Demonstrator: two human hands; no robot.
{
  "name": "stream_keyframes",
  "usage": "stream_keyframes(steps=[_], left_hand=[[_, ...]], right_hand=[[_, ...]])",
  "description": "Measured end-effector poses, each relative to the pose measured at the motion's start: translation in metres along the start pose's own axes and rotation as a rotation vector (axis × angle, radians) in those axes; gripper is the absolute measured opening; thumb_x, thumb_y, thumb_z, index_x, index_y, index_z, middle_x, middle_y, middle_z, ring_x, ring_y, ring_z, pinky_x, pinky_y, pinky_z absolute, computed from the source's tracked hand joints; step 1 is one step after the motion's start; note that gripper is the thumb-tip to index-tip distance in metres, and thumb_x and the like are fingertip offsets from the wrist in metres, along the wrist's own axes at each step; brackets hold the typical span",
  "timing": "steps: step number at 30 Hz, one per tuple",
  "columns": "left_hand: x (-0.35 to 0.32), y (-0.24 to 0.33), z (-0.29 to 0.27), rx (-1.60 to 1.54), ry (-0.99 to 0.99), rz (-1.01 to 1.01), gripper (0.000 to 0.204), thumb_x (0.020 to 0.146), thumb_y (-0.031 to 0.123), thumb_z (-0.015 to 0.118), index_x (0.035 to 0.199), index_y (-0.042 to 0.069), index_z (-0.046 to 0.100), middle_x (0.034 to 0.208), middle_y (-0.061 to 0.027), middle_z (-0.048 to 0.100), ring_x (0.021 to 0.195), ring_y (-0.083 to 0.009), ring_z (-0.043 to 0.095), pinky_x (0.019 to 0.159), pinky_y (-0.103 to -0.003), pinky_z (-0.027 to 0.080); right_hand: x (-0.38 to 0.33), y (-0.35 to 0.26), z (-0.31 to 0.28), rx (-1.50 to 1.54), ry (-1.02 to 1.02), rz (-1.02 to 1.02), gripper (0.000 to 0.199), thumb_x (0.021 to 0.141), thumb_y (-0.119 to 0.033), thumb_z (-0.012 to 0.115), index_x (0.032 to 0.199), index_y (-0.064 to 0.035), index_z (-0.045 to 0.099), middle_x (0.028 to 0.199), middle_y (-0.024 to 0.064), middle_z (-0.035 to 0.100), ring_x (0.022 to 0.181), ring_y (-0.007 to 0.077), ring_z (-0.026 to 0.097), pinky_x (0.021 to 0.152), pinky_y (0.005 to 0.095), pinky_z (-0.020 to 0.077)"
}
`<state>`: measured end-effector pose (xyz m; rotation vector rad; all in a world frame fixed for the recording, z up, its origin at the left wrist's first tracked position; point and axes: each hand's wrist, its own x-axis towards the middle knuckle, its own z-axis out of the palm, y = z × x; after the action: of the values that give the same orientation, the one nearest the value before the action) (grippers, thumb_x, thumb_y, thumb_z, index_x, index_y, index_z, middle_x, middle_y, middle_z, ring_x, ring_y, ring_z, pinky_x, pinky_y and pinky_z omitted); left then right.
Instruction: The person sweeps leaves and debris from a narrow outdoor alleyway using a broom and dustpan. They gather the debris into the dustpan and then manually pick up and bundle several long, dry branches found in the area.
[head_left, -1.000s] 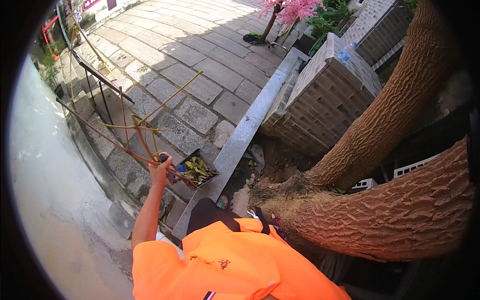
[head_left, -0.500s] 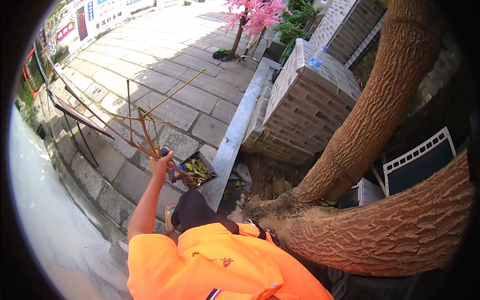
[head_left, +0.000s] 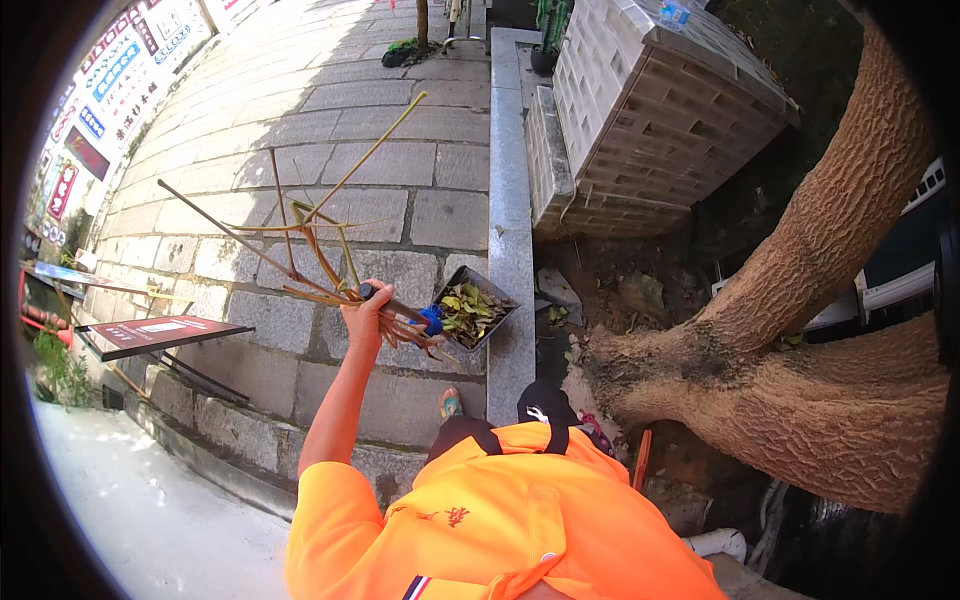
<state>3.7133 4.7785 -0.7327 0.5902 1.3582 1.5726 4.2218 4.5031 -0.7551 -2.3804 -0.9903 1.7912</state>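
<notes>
My left hand [head_left: 366, 315] is closed round a bundle of bare brown and green branches [head_left: 318, 248]. Their thin stems fan out away from me. The same fist grips the dark handle [head_left: 398, 306] of a dustpan. A blue fitting [head_left: 432, 320] shows where the handle meets the pan. The dark, square-sided dustpan [head_left: 508, 318] holds yellow-green and brown leaves [head_left: 466, 308] and lies beside the pale stone kerb. My right hand is out of sight.
A thick forked tree trunk [head_left: 700, 365] leans across the right side. The stone kerb [head_left: 510, 200] separates the paving [head_left: 380, 165] from the soil. Behind it stands a tiled block [head_left: 640, 110] with a plastic bottle [head_left: 674, 14] on top. A dark red sign board [head_left: 165, 333] stands at left.
My view has turned and tilted down. The branches and dustpan appear further right, still in my left hand. A reddish stick near the trunk has come into view.
</notes>
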Motion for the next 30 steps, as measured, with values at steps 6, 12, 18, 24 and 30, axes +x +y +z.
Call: stream_keyframes(steps=[6, 12, 18, 24, 30], left_hand=[[0.036, 0.026, -0.039, 0.043, -0.094, -0.002, 0.011, 0.073, 0.002, 0.068, 0.076, 0.006, 0.058, 0.067, 0.0009, 0.056, 0.047, -0.0058, 0.050, 0.043, -0.018, 0.039], [0.084, 0.038, -0.067, 0.126, -0.115, 0.025, 0.009, 0.073, 0.002, 0.066, 0.076, 0.006, 0.059, 0.068, 0.0013, 0.057, 0.050, -0.0049, 0.048, 0.044, -0.018, 0.037], [0.144, 0.049, -0.065, 0.196, -0.132, 0.039, 0.009, 0.072, 0.001, 0.066, 0.075, 0.005, 0.058, 0.068, 0.0018, 0.055, 0.052, -0.0052, 0.048, 0.046, -0.019, 0.038], [0.225, 0.046, -0.040, 0.258, -0.212, -0.008, 0.012, 0.072, 0.001, 0.067, 0.079, 0.004, 0.058, 0.069, -0.0008, 0.056, 0.052, -0.0068, 0.050, 0.045, -0.020, 0.038], [0.292, 0.054, 0.006, 0.224, -0.288, -0.090, 0.012, 0.073, -0.001, 0.066, 0.079, 0.003, 0.057, 0.075, -0.0030, 0.058, 0.054, -0.0080, 0.052, 0.048, -0.020, 0.041]], right_hand=[[-0.054, -0.021, 0.048, 0.060, 0.061, 0.059, 0.019, 0.080, -0.018, 0.061, 0.085, -0.0001, 0.056, 0.066, 0.0059, 0.057, 0.058, 0.0125, 0.055, 0.052, 0.0293, 0.0445], [-0.083, -0.068, 0.060, 0.156, 0.094, -0.014, 0.018, 0.081, -0.019, 0.060, 0.083, -0.0009, 0.056, 0.065, 0.0051, 0.056, 0.056, 0.0113, 0.054, 0.051, 0.0285, 0.0440], [-0.027, -0.178, 0.047, 0.387, 0.027, -0.165, 0.013, 0.085, -0.014, 0.054, 0.078, -0.0063, 0.046, 0.057, -0.0006, 0.044, 0.042, 0.0047, 0.042, 0.037, 0.0233, 0.0355], [0.082, -0.312, 0.025, 0.327, -0.032, -0.231, 0.013, 0.085, -0.015, 0.052, 0.081, -0.0061, 0.043, 0.057, -0.0013, 0.043, 0.038, 0.0062, 0.040, 0.031, 0.0243, 0.0354], [0.167, -0.396, 0.020, 0.178, -0.029, -0.237, 0.015, 0.085, -0.016, 0.053, 0.079, -0.0051, 0.044, 0.058, 0.0002, 0.045, 0.039, 0.0078, 0.043, 0.031, 0.0260, 0.0367]])
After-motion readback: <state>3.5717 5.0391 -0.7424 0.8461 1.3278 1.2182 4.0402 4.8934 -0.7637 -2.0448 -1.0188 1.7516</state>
